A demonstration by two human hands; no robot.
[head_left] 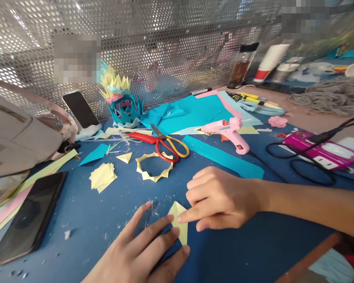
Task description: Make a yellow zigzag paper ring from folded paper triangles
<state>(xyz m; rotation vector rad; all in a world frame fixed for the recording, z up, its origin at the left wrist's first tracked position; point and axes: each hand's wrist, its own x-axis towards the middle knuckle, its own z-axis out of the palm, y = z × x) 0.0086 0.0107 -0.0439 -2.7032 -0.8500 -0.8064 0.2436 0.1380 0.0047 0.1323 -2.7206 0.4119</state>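
Note:
A small folded piece of pale yellow paper (183, 232) lies on the blue tabletop between both hands. My left hand (144, 247) is open, its fingers spread, with fingertips resting at the paper's left edge. From the right, my right hand (224, 200) presses an outstretched index finger on the paper; its other fingers curl loosely and grip nothing. Just beyond stands a ring of folded yellow paper points (155, 179). To its left are a small folded yellow triangle (124, 157) and a stack of yellow paper pieces (103, 177).
Red-and-yellow-handled scissors (168, 147) touch the ring. Behind my right hand sit a pink glue gun (228, 131), a blue paper strip (224, 155) and a purple power strip (321, 149) with cables. Left are a phone (29, 216) and bag (23, 129); a blue paper model (125, 110) stands behind.

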